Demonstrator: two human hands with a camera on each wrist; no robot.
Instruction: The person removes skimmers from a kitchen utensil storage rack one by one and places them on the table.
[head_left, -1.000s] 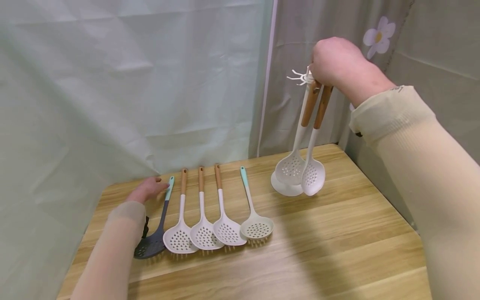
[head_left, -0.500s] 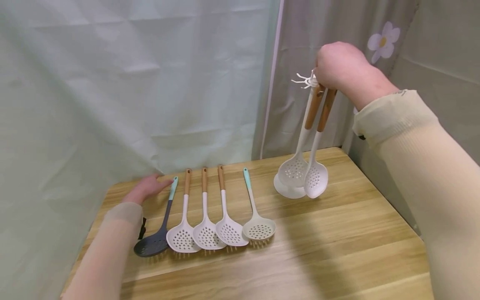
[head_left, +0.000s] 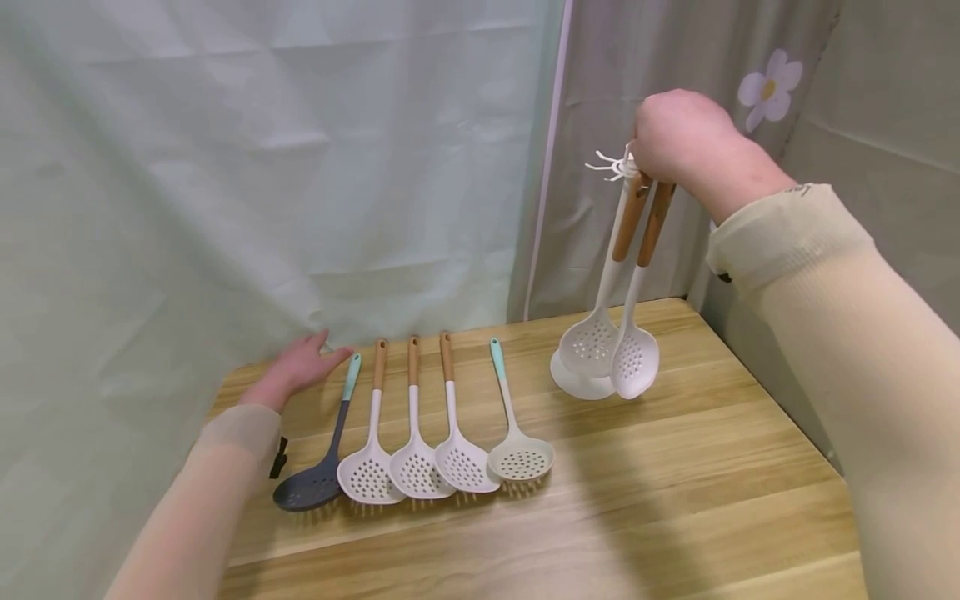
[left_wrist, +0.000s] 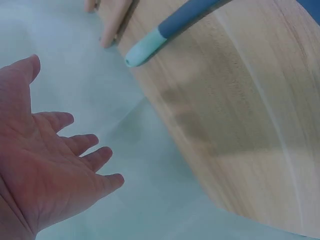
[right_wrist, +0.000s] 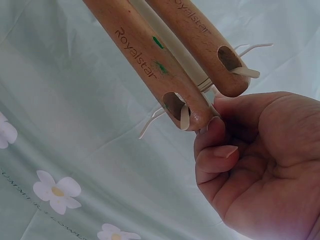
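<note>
Lying lengthwise just right of the open left hand, the dark strainer; right hand curled at the rack

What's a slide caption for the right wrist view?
Right hand at the top of a white hook rack, where two wooden-handled skimmers hang by their handle holes, floral curtain behind.

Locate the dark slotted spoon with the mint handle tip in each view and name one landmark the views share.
Head: dark slotted spoon lies leftmost in the row on the wooden table; its mint tip is just right of the left hand.
Left wrist: only its handle end shows, at the top, on the table, apart from the open palm.
Right wrist: not in it.
Shared landmark: the pale green curtain, in all three views.
</note>
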